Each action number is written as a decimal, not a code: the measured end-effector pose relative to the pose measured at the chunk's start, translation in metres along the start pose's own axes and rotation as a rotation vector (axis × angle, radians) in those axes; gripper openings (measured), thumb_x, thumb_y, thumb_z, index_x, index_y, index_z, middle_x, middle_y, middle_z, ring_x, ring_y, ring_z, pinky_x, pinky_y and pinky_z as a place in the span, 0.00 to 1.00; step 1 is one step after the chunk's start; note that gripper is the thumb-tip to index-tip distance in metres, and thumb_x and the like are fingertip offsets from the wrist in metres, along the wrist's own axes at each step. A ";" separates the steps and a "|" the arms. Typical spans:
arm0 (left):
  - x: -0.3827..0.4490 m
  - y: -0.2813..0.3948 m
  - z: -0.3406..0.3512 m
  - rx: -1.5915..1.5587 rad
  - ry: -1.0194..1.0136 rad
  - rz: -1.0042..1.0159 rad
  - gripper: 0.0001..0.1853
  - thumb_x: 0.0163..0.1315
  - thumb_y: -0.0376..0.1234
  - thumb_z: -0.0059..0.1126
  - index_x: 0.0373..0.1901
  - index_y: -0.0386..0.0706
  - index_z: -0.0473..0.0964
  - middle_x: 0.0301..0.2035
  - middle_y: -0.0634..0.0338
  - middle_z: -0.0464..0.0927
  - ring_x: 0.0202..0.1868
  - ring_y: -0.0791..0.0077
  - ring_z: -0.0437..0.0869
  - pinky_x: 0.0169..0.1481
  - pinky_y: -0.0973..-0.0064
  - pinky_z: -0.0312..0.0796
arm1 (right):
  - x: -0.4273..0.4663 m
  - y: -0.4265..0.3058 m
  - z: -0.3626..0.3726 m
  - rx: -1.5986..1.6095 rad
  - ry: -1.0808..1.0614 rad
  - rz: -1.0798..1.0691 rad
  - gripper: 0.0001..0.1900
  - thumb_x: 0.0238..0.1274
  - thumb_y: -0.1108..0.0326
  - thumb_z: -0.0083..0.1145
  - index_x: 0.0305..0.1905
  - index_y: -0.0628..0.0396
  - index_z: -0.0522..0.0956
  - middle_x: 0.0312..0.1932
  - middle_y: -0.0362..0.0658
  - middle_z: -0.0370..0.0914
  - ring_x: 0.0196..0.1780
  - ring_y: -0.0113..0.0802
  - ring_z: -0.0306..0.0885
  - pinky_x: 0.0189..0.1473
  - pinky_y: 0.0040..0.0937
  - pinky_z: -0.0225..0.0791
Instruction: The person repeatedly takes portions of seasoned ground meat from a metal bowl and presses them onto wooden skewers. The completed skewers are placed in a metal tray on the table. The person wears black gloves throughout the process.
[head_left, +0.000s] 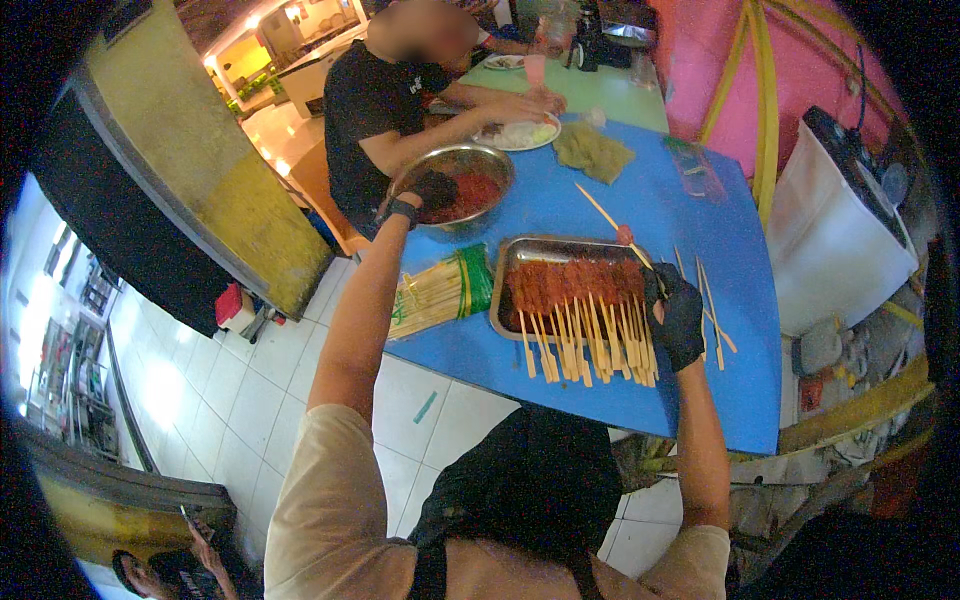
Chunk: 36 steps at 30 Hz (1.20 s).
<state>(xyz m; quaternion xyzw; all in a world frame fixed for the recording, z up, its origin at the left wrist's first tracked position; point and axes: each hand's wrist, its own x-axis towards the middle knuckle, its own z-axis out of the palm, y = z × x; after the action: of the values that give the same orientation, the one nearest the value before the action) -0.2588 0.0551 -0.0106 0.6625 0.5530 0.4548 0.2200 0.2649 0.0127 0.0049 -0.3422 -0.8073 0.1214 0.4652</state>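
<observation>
My left hand (435, 193), in a black glove, reaches into a round steel bowl (508, 171) of red marinated meat (480, 193); its fingers are hidden among the meat. A flat bamboo skewer (592, 201) is gripped in my black-gloved right hand (676, 315), its point tilted up and to the left. One piece of red meat (625, 235) is threaded partway along it. Just left of that hand, a rectangular steel tray (555, 250) holds a row of meat skewers (574, 283), with their bare handles hanging over the near rim.
A plastic pack of bamboo skewers (442, 291) lies left of the tray, and several loose skewers (716, 322) lie right of it. Beyond are a crumpled cloth (592, 152) and a plate of food (525, 136). A person in black (367, 112) sits across the blue table (739, 405).
</observation>
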 end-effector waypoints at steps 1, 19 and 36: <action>-0.002 0.007 0.004 0.187 0.035 -0.030 0.21 0.71 0.38 0.49 0.62 0.39 0.73 0.59 0.53 0.77 0.58 0.58 0.79 0.66 0.62 0.72 | 0.000 0.000 -0.001 -0.025 -0.014 0.006 0.09 0.70 0.68 0.53 0.43 0.61 0.79 0.26 0.55 0.74 0.26 0.44 0.73 0.33 0.37 0.68; 0.012 0.019 0.021 0.636 0.075 -0.200 0.22 0.69 0.36 0.53 0.62 0.40 0.73 0.59 0.53 0.76 0.59 0.58 0.78 0.67 0.63 0.71 | -0.003 -0.001 -0.003 -0.114 -0.098 0.059 0.10 0.70 0.66 0.51 0.44 0.61 0.79 0.32 0.62 0.77 0.35 0.60 0.78 0.35 0.44 0.70; 0.056 -0.144 -0.009 -0.976 0.081 -0.293 0.17 0.75 0.37 0.46 0.59 0.41 0.77 0.56 0.58 0.79 0.54 0.69 0.81 0.62 0.73 0.73 | 0.000 -0.014 -0.003 -0.056 -0.077 0.038 0.09 0.69 0.68 0.52 0.43 0.62 0.79 0.30 0.59 0.76 0.31 0.52 0.77 0.36 0.40 0.69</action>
<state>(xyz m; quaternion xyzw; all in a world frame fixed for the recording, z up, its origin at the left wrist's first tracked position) -0.3449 0.1471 -0.1010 0.3798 0.3716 0.6497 0.5436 0.2612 0.0022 0.0142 -0.3654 -0.8209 0.1207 0.4219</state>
